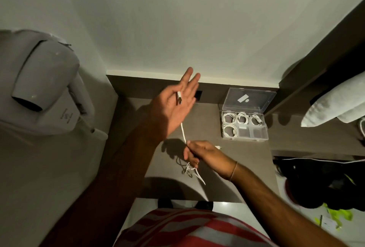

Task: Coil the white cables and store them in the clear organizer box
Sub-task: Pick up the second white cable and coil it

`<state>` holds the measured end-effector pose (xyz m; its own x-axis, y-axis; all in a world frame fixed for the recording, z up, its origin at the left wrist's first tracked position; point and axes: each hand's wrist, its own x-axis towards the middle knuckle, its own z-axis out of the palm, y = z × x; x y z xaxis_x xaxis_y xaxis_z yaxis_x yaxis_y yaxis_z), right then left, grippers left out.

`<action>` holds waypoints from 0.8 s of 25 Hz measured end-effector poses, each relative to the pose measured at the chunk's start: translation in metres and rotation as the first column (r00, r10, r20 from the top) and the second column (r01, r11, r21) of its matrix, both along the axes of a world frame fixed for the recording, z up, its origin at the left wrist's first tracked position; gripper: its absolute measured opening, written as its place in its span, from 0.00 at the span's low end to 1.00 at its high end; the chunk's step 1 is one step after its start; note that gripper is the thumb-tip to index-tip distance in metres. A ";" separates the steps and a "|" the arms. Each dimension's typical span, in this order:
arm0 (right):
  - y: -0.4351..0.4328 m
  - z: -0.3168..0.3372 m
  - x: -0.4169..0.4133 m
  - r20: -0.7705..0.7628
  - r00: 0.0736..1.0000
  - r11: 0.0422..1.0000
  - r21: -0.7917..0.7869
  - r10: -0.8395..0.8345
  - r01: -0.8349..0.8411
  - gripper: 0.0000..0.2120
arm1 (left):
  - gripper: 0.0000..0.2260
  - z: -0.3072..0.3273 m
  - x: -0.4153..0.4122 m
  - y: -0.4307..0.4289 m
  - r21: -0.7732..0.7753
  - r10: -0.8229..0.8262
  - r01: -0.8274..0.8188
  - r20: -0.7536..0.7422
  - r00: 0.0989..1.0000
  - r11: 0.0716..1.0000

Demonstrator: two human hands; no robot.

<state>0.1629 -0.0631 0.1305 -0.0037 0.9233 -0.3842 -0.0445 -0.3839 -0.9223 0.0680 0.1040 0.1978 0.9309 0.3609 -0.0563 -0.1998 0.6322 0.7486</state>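
Cable (pixel 183 131), white, runs taut between both hands above the middle of the brown tabletop (pixel 237 167). Its USB plug (pixel 179 97) lies against the palm of the left hand (pixel 175 104), which is raised with fingers spread flat and only the thumb pinning the plug. Below it, the right hand (pixel 199 152) is closed around the cable, and the loose remainder (pixel 190 169) hangs from that fist in a tangle onto the tabletop. Toward the far right corner stands the clear organizer box (pixel 245 139), lid up, with four coiled white cables (pixel 230 117) in its compartments. A wall-mounted hair dryer (pixel 43 80) is at the left.
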 end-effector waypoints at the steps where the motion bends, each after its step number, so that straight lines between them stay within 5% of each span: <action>1: -0.006 0.006 0.007 0.082 0.996 0.998 0.036 0.044 -0.047 0.21 | 0.27 -0.005 0.002 0.004 0.158 0.089 -0.073 -0.099 0.991 0.985; 4: -0.017 0.036 0.039 0.292 0.953 0.985 0.119 0.082 -0.121 0.14 | 0.24 -0.020 0.003 0.008 0.535 0.188 0.012 -0.318 0.929 0.844; 6: -0.014 0.061 0.064 0.415 0.905 0.971 0.167 0.091 -0.174 0.10 | 0.20 -0.025 0.005 0.000 0.519 0.087 0.199 -0.475 0.876 0.831; 9: -0.003 0.097 0.099 0.533 0.843 0.949 0.222 0.075 -0.225 0.06 | 0.21 -0.029 -0.001 -0.018 0.281 -0.143 0.361 -0.579 0.802 0.889; 12: 0.017 0.113 0.115 0.489 0.872 0.939 0.299 0.002 -0.170 0.04 | 0.25 -0.029 -0.007 -0.032 0.152 -0.469 0.562 -0.400 0.787 0.813; 18: 0.055 0.083 0.102 0.306 0.945 0.915 0.402 -0.113 -0.021 0.04 | 0.30 -0.014 0.003 -0.034 0.066 -0.617 0.624 -0.102 0.780 0.778; 19: 0.059 0.068 0.085 0.409 0.886 0.930 0.361 -0.221 0.065 0.05 | 0.27 -0.011 0.004 -0.033 0.021 -0.587 0.588 -0.049 0.808 0.808; 20: 0.051 0.049 0.075 0.606 0.717 0.929 0.329 -0.345 0.169 0.09 | 0.26 -0.007 0.005 -0.030 -0.040 -0.532 0.532 0.006 0.846 0.846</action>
<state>0.2375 -0.0125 0.1792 0.4130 0.9104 0.0233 0.5270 -0.2181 -0.8214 0.0733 0.0737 0.1903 0.9792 -0.1924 -0.0650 0.1793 0.6690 0.7213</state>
